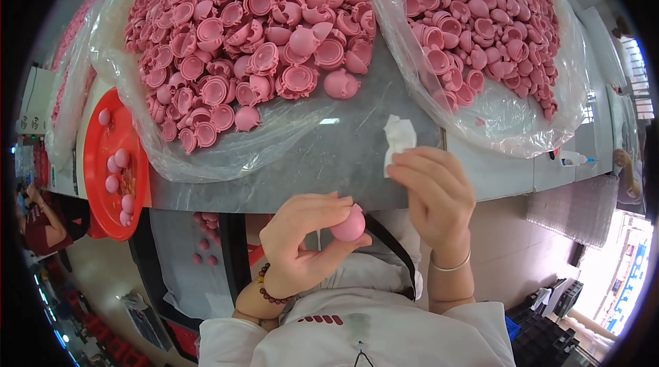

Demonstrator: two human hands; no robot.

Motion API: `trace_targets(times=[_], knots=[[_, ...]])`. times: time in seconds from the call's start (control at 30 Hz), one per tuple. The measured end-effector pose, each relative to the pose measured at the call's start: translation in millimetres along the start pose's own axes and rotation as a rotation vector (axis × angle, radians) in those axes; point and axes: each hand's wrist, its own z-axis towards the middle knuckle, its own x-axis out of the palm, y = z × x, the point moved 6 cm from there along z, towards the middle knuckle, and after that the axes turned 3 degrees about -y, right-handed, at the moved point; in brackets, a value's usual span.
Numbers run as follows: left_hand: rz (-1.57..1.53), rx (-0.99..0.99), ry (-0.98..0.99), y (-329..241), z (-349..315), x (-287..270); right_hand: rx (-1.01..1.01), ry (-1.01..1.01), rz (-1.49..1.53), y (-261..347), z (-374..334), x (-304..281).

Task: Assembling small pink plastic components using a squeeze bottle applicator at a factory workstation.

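Note:
Between the thumb and fingers of my left hand [298, 233] is a round pink plastic ball [349, 224] with a small tab on top, held just off the table's near edge. My right hand [439, 195], raised to the right of it, pinches a crumpled white tissue [399, 135] that sticks up above the fingertips. Ball and tissue are apart. Beyond both hands, a large heap of pink plastic half shells [261, 44] lies on clear plastic film. One closed-looking pink ball [341, 83] sits at the heap's near right edge.
A second heap of pink parts [480, 24] lies on film at the far right. The grey tabletop [357, 140] runs between the heaps and me. A red tray [96, 168] with several pink balls is at the left; a small white bottle [573, 158] stands right. Other people are at both sides.

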Motion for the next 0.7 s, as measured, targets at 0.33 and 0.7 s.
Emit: trace_targets(times=[0.33,0.7], knots=[[0.33,0.192,-0.159,-10,13,-61,0.172,-0.412,-0.256,-37,-35,-80],[1.306,-0.125,-0.407,10,38,-217,0.783,-0.632,-0.385,-194,-104,-190]])
